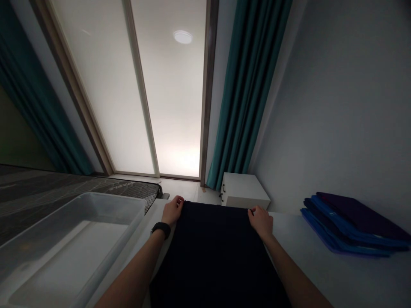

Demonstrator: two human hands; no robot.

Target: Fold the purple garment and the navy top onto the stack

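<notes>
Item: dark navy cloth (215,252) lying flat on white bench (308,273); my left hand (171,212) and right hand (260,222) pinch its far corners, seemingly to keep it spread; folded blue fabrics (353,224) lie right of it.

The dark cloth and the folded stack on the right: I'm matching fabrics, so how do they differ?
The dark cloth is spread flat and near-black; the folded stack is piled in layers of blue and purple. The left hand and right hand grip its far edge, while the stack lies untouched. Both rest on the white table.
</notes>
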